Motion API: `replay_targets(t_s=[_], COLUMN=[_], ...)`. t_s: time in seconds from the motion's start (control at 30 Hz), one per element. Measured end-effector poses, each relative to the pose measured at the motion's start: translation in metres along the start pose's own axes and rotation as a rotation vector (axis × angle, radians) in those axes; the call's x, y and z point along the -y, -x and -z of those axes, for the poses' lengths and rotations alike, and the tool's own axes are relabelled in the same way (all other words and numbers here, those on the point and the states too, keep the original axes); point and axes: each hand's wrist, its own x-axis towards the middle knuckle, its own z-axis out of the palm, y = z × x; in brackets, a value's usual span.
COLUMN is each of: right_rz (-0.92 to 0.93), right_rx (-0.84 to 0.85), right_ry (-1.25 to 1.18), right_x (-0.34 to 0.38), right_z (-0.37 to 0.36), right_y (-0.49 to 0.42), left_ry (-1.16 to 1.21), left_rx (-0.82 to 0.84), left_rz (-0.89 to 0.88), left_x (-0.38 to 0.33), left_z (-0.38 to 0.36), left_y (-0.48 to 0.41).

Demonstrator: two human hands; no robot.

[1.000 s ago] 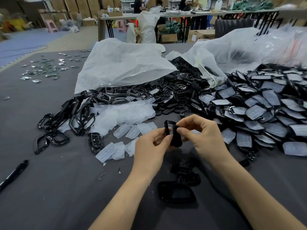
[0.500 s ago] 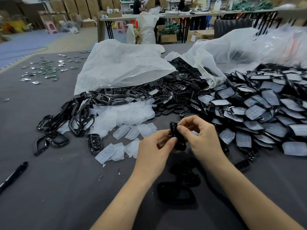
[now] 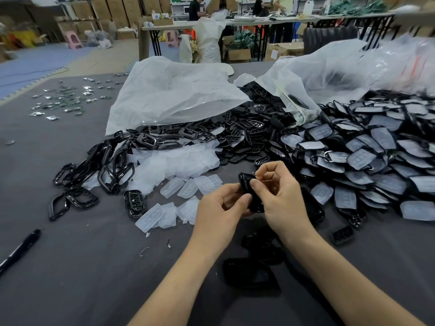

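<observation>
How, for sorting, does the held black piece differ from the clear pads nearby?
The black piece is opaque; the clear pads are translucent. The piece is gripped upright by left hand and right hand; the pads lie flat on the table. Both are small moulded parts.

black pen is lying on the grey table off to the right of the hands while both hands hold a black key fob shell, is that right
Not quite. The head view shows the black pen lying on the grey table off to the left of the hands, not the right. The rest stands: the left hand and the right hand both hold a black key fob shell.
</observation>
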Motion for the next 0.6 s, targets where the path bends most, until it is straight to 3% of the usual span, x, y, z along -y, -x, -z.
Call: replay_targets(t_s=[0.17,0.37,0.5,0.6], right_rz=[0.085,0.03,-0.005,-0.071], right_rx=[0.002,0.123,0.133,0.115], right_ry=[0.081,0.078,0.069,0.114], right_x=[0.001,0.002,0.0,-0.004], right_z=[-0.005,0.002,0.005,0.01], right_y=[0.004,-0.003,-0.005,-0.009], left_ry=[-0.003,-0.034,-0.319,-0.663], left_rx=[-0.018,-0.059,-0.117,-0.328], left_rz=[0.026,0.016,-0.124,-0.328], left_x=[0.001,-0.002,-0.002,-0.004], left_z=[0.0,0.001,0.002,0.017], left_y=[-0.001,0.0,0.002,-0.001])
